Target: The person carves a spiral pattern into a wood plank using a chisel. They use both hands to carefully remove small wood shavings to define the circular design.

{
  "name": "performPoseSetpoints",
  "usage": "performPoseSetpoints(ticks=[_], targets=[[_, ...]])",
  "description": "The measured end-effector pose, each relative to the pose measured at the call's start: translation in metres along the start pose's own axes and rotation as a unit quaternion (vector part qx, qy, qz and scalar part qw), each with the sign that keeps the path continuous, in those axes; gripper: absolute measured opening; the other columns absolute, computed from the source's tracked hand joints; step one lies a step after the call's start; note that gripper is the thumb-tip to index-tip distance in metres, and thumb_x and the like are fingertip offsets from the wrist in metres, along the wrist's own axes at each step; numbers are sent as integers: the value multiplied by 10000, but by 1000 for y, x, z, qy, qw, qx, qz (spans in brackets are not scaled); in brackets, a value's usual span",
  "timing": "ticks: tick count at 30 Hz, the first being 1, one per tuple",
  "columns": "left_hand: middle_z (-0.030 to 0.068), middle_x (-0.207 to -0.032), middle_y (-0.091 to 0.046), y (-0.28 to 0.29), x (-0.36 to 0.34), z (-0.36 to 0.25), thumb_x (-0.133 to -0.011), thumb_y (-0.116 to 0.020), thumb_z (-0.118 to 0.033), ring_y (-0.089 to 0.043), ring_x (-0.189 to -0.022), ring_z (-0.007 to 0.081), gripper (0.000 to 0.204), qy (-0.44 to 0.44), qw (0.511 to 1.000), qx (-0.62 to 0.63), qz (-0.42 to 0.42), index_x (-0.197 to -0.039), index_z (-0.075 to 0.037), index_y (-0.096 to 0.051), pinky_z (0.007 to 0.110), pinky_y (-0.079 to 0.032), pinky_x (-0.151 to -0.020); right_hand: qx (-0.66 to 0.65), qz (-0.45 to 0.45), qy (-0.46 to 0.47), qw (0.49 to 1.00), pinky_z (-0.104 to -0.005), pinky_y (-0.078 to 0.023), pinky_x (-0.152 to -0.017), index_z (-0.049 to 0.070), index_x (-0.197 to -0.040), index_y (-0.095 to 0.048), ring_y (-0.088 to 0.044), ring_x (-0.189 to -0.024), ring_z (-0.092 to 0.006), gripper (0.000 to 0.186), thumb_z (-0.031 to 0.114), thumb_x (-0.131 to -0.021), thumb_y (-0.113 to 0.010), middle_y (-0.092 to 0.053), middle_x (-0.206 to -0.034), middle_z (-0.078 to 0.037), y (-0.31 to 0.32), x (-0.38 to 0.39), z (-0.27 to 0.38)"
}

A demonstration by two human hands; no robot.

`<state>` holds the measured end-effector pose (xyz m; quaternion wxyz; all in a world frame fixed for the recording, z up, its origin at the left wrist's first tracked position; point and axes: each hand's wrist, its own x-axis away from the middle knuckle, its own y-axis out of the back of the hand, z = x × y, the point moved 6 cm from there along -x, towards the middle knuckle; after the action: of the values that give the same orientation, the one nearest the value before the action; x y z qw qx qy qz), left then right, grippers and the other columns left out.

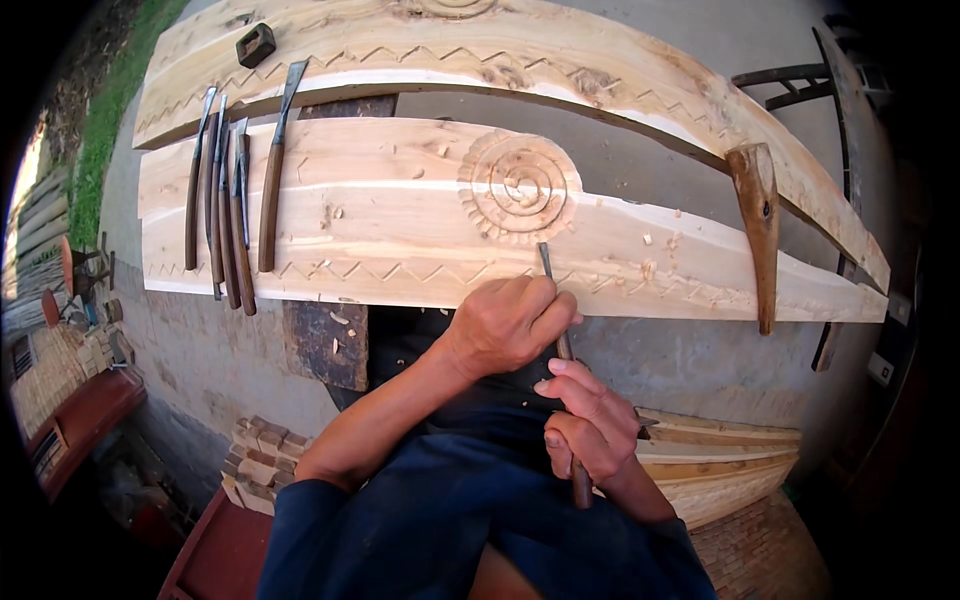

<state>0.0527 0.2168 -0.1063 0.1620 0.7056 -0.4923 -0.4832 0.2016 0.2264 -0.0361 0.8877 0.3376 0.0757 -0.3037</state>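
My left hand (507, 320) grips the upper shaft of a chisel (544, 258), whose metal tip rests at the lower edge of a carved spiral rosette (518, 188) on a pale plank (390, 235). Lower down, my right hand (590, 425) has its fingers wrapped around the same tool's wooden handle. The plank also bears a carved zigzag line and scattered chips. Several chisels and gouges (273, 200) lie across its left end, and a wooden mallet (755, 230) lies across its right part.
A second carved plank (440, 70) lies behind, with a small dark block (255, 45) on it. Below are a dark support board (326, 350), stacked wood blocks (262, 460) and long planks (725, 465). A metal frame (800, 75) stands at right; grass (110, 120) borders the concrete at left.
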Motion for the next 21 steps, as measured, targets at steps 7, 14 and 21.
performPoseSetpoints(ticks=[7,14,21], targets=[[29,-739,-459,-2,-1,0,-890,-839,-242,-555,-569,175,206,11,1000,-12,2,-963,-99,-709,346,-411,-487,3,2,4,1000,-544,-692,-950,-17,-837,-629,-785,-1171,-444,154,15,-923,-752,-776,-1129,-236,-3,0,-5],[29,-743,-467,-5,-1,1,-892,-821,-240,-567,-576,176,207,22,999,-17,17,-980,-93,-706,342,-417,-489,-2,9,5,1000,-551,-686,-975,-13,-846,-622,-781,-1182,-450,167,16,-917,-770,-778,-1145,-238,-3,0,-10],[33,-782,-481,-11,3,0,-906,-802,-246,-594,-610,176,187,32,997,-58,50,-963,-103,-695,338,-438,-510,2,8,33,999,-539,-684,-983,2,-851,-624,-781,-1190,-446,185,30,-904,-799,-784,-1158,-229,-8,11,-23]])
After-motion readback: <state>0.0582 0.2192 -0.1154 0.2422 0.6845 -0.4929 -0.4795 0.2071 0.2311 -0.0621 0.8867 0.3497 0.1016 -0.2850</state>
